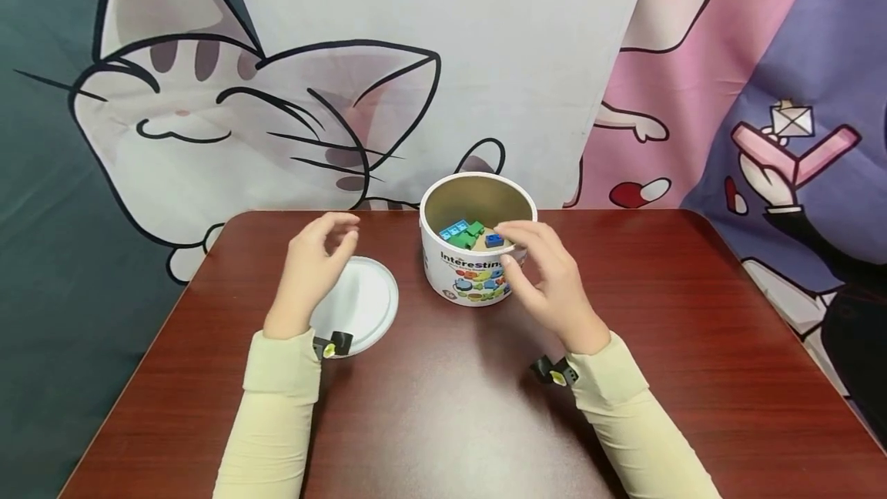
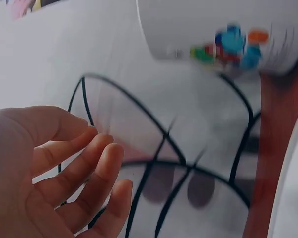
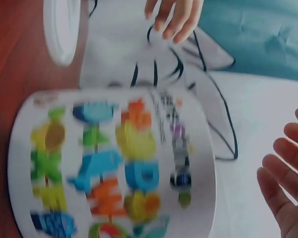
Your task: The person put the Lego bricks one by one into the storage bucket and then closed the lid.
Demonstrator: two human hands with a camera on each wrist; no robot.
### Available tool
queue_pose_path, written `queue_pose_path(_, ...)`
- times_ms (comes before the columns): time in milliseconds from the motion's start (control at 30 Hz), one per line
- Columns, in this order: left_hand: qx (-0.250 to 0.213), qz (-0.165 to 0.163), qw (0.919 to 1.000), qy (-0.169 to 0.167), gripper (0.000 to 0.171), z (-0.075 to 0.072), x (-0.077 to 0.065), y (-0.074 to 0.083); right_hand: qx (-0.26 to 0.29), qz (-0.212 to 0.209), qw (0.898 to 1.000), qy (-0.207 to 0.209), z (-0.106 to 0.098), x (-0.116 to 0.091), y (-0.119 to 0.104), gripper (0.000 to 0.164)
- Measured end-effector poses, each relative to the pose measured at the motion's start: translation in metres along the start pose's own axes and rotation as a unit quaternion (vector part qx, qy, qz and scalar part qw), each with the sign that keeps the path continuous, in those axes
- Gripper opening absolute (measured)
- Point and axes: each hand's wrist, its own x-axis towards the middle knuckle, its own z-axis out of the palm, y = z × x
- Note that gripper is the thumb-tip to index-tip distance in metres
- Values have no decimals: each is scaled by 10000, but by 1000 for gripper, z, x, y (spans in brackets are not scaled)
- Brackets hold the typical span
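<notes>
A white round bucket (image 1: 436,272) with printed pictures on its side stands uncovered near the table's far edge. Inside lie green building blocks (image 1: 462,239), a light blue one (image 1: 453,230) and a dark blue one (image 1: 494,240). My right hand (image 1: 554,287) hovers at the bucket's right front, its relaxed fingers near the rim; in the right wrist view that hand (image 3: 288,173) appears apart from the bucket wall. Above a white round lid (image 1: 363,299) lying flat on the table hangs my left hand (image 1: 305,276), fingers loosely bent. Neither hand holds anything.
The reddish-brown table (image 1: 430,422) reaches up to a cloth backdrop (image 1: 520,60) with a cartoon cat printed on it. A black object (image 1: 859,353) is partly visible beyond the table's right side. Small dark devices sit on both wrists.
</notes>
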Motion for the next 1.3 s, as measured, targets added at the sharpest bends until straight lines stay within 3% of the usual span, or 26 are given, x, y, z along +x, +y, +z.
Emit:
queue_pose_path(133, 247, -415, 9988, -71, 24, -13, -1, -20, 526, 33, 9985, -118, 12, -2, -12, 33)
queue_pose_path(233, 398, -806, 9948, -469, 28, -21, -3, -36, 794, 155, 9958, -433, 24, -7, -19, 32)
queue_pose_path(367, 578, -1341, 9829, -1119, 35, -29, -8, -54, 954, 463, 9891, -1020, 43, -16, -24, 31)
queue_pose_path(500, 818, -1779, 9674, -1603, 41, -33, -12, -70, 1207, 1231, 9723, -1579, 57, -24, -25, 32)
queue_pose_path(633, 1024, -2142, 9467, -2177, 47, -34, -14, -80, 1668, 2255, 9387, -2004, 71, -32, -23, 33)
queue_pose_path(733, 1117, -2285, 9330, -2547, 52, -34, -14, -83, 2081, 2931, 9020, -2390, 80, -38, -22, 38)
queue_pose_path(800, 1163, -2285, 9288, -2676, 53, -33, -14, -85, 2447, 3287, 8742, -2606, 86, -42, -21, 43)
queue_pose_path(900, 1171, -2223, 9292, -2711, 52, -32, -15, -86, 2962, 3713, 8370, -2718, 94, -47, -20, 52)
queue_pose_path(1033, 1176, -2156, 9297, -2746, 51, -30, -15, -85, 3397, 4057, 8058, -2659, 101, -53, -19, 60)
queue_pose_path(1200, 1078, -1956, 9319, -2860, 50, -22, -13, -82, 3735, 4479, 7733, -2487, 106, -57, -18, 63)
queue_pose_path(1300, 1029, -1788, 9331, -2946, 49, -19, -12, -80, 3774, 4653, 7653, -2353, 107, -57, -18, 65)
